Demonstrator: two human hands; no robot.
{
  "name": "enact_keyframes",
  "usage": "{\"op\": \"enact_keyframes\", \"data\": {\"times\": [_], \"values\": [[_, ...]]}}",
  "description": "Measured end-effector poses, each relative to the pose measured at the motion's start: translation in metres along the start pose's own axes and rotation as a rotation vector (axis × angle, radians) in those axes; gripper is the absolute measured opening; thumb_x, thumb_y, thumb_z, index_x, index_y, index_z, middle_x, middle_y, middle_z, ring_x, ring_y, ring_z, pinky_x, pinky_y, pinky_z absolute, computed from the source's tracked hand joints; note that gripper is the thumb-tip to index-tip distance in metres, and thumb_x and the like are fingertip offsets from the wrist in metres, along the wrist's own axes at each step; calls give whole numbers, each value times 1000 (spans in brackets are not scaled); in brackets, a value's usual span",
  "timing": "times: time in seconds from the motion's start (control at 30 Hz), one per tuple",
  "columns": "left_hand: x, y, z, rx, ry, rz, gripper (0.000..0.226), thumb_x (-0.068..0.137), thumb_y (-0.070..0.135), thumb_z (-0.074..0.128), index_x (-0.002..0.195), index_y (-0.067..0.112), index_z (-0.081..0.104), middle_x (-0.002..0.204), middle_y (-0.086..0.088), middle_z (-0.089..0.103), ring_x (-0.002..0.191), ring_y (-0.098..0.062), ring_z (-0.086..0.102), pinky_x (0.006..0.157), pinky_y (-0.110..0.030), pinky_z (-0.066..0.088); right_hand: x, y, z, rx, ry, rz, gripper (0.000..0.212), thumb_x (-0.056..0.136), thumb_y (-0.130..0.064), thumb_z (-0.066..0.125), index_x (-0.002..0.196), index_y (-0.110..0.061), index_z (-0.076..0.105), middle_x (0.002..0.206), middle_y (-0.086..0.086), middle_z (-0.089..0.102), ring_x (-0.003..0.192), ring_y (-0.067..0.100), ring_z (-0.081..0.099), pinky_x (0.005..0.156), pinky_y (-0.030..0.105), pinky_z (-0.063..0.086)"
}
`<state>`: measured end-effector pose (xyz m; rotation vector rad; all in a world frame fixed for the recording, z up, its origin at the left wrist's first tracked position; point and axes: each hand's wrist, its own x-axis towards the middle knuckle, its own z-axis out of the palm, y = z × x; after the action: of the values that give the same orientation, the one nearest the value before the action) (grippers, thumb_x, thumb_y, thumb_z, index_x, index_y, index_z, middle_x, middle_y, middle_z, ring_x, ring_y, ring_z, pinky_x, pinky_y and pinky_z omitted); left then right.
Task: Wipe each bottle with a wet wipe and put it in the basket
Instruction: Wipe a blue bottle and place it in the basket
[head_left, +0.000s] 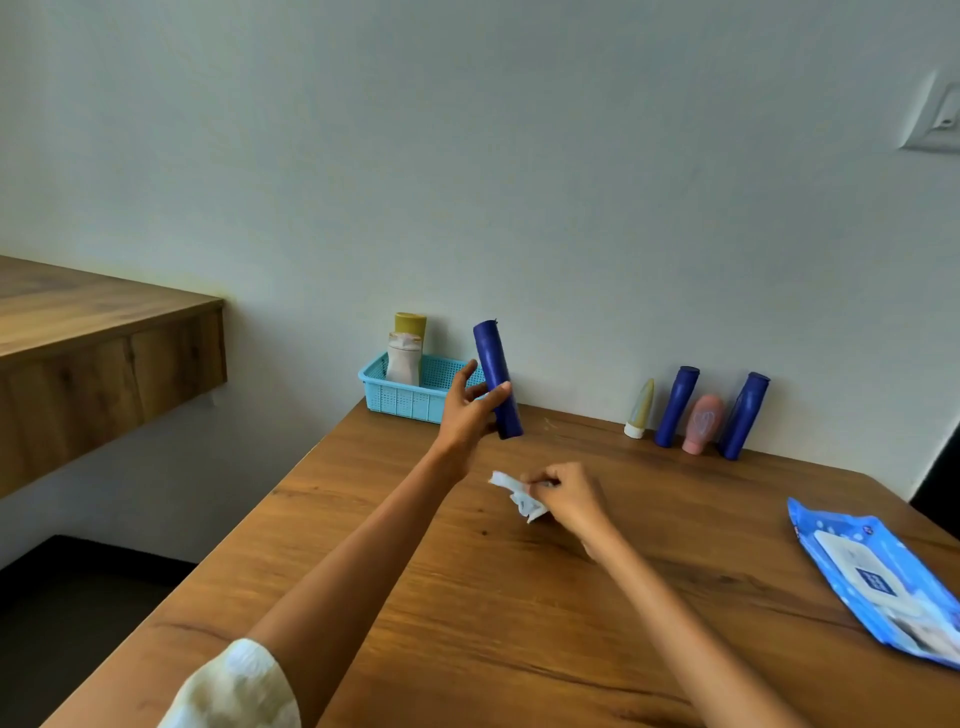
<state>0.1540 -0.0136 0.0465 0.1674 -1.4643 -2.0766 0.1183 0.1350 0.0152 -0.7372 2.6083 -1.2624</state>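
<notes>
My left hand (467, 410) holds a tall dark blue bottle (496, 374) upright in the air, just right of the light blue basket (400, 397) at the table's back left corner. A white bottle (404, 358) and a yellow-capped bottle (411, 325) stand in the basket. My right hand (569, 496) pinches a crumpled white wet wipe (519, 496) low over the table. Against the wall at the right stand a small yellow tube (640, 410), two more dark blue bottles (675, 405) (744, 415) and a pink bottle (702, 423) between them.
A blue pack of wet wipes (878, 571) lies flat near the table's right edge. The wooden table (519, 597) stands against the wall. A wooden shelf (104, 343) juts out at the left, with a gap between it and the table.
</notes>
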Motion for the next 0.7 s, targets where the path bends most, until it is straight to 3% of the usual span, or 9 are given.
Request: {"op": "enact_keyframes", "data": {"times": [0.07, 0.17, 0.2, 0.27, 0.3, 0.4, 0.53, 0.6, 0.7], "values": [[0, 1, -4, -140, -2, -73, 52, 90, 12, 58, 138, 16, 37, 116, -11, 55, 94, -23, 61, 68, -35, 56, 0, -1, 0, -212, -33, -80, 16, 87, -38, 61, 94, -26, 70, 87, -10, 65, 80, 7, 60, 65, 26, 47], [0, 1, -11, -262, -12, -166, 40, 92, 13, 51, 131, 6, 43, 115, -17, 54, 92, -27, 61, 69, -36, 56, -2, -15, -5, -150, 16, -174, 39, 87, -47, 58, 57, -21, 57, 54, -6, 50, 53, 10, 46, 50, 22, 30], [0, 2, -13, -273, -25, -187, 34, 93, 13, 49, 125, 6, 46, 114, -19, 54, 92, -28, 61, 73, -38, 55, -2, -21, -8, -98, 84, -209, 44, 89, -43, 57, 57, -13, 58, 54, 2, 52, 54, 18, 48, 51, 24, 31], [-2, 2, -16, -278, -48, -210, 21, 93, 11, 45, 113, 8, 50, 109, -18, 57, 91, -29, 61, 79, -40, 52, 2, -34, -14, 45, 194, -259, 39, 92, -35, 54, 78, -1, 66, 75, 12, 65, 72, 27, 59, 61, 29, 42], [-1, 3, -17, -266, -54, -207, 19, 93, 10, 43, 109, 10, 51, 107, -16, 58, 92, -28, 60, 80, -41, 52, 7, -41, -16, 127, 201, -249, 33, 93, -32, 54, 88, -2, 67, 80, 8, 66, 77, 24, 60, 67, 31, 47], [4, 6, -18, -168, -83, -161, 26, 92, 6, 37, 113, 11, 52, 109, -13, 58, 102, -27, 56, 93, -47, 48, 28, -59, -14, 272, 66, -162, 27, 92, -31, 55, 106, -10, 65, 81, -7, 62, 72, 9, 56, 67, 27, 49], [21, 23, -24, -58, -107, -107, 32, 96, 4, 33, 123, 12, 49, 113, -12, 60, 108, -26, 57, 94, -43, 48, 59, -75, -10, 345, -100, -132, 32, 88, -29, 63, 112, -8, 64, 97, 2, 69, 80, 11, 60, 60, 21, 45], [34, 34, -28, 10, -116, -84, 32, 97, 3, 32, 122, 13, 49, 116, -12, 59, 111, -25, 55, 92, -42, 49, 75, -81, -11, 395, -104, -163, 33, 86, -27, 65, 112, -7, 64, 102, 5, 69, 86, 13, 63, 62, 20, 47], [57, 47, -32, 291, -14, -15, 36, 96, 5, 39, 131, 15, 46, 135, -9, 49, 123, -26, 47, 101, -42, 42, 104, -94, -6, 352, -16, -210, 35, 83, -28, 69, 111, -9, 63, 103, 4, 68, 90, 14, 64, 65, 23, 51]]}}
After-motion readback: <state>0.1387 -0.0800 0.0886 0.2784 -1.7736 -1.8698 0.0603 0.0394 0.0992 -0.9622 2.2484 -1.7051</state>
